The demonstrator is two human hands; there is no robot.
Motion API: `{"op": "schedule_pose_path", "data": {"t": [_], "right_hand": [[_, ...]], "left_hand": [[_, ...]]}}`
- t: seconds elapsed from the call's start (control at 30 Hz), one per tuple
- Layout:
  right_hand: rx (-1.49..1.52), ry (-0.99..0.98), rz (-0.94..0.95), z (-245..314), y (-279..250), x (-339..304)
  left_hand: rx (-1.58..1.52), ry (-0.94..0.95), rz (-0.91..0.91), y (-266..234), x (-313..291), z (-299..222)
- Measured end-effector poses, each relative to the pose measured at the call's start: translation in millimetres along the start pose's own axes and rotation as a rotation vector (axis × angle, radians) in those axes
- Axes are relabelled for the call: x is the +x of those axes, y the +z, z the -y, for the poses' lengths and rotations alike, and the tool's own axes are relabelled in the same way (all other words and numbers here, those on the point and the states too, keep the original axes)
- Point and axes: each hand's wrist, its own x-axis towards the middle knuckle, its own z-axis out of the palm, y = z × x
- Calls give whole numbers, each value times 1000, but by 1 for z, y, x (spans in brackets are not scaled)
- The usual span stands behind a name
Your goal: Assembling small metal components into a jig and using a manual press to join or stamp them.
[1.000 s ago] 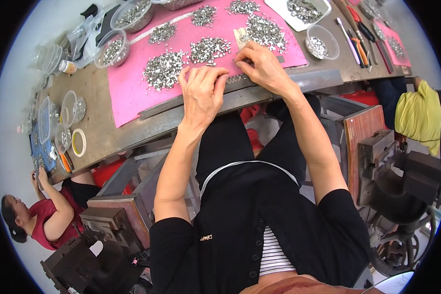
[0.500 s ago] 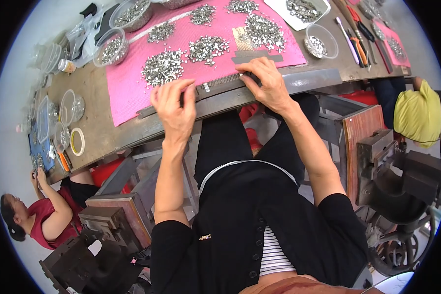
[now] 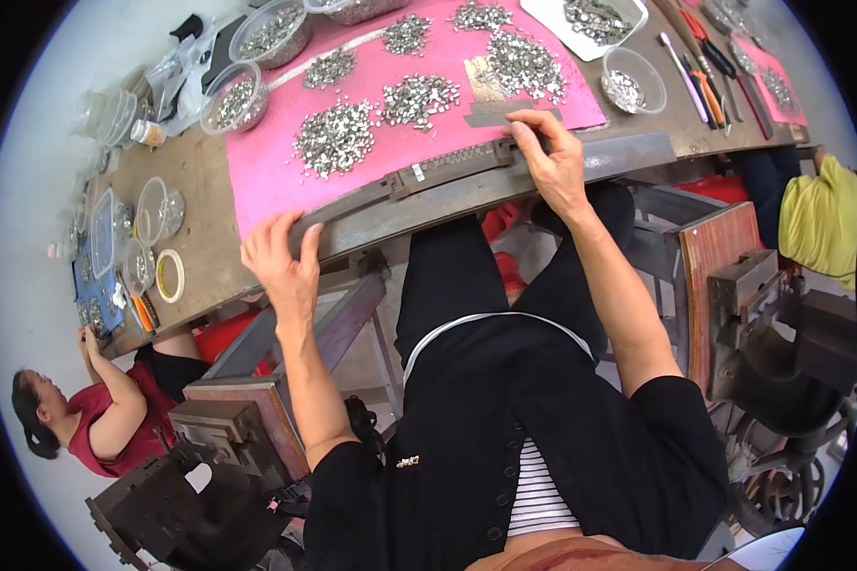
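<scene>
A long, narrow dark metal bar fixture (image 3: 348, 203) lies along the table's front edge. Its raised middle holds a row of small metal pieces (image 3: 457, 160), with one bright white piece (image 3: 417, 172) near the row's left end. My left hand (image 3: 284, 265) is at the bar's left end, thumb and fingers apart; any contact there is unclear. By the right end block of the fixture, my right hand (image 3: 554, 162) has thumb and forefinger tips close together; whatever they pinch is too small to make out. Just behind that hand lie flat grey strips (image 3: 486, 120).
Several heaps of small silvery parts (image 3: 335, 138) cover a pink mat (image 3: 257, 181). Clear tubs (image 3: 233, 100) stand left and behind; another tub (image 3: 628, 84) and hand tools (image 3: 700, 86) are right. A tape roll (image 3: 170, 276) lies left. Co-workers sit on both sides.
My left hand has slid left and nearer along the bar, its fingers spreading. My right hand has shifted a little right, uncovering more of the row. The whole view has moved slightly.
</scene>
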Motion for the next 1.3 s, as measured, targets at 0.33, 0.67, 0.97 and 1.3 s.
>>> {"op": "schedule_pose_path", "data": {"t": [0.33, 0.67, 0.97, 1.3], "right_hand": [[-156, -66, -144, 1, -7, -2], [-85, 17, 19, 23, -26, -24], [-73, -66, -27, 25, -16, -30], [-323, -282, 207, 29, -35, 12]], "left_hand": [[-499, 327, 156, 42, 69, -142], [-142, 259, 62, 87, 46, -137], [-184, 270, 30, 91, 36, -139], [-304, 110, -24, 95, 21, -158]]}}
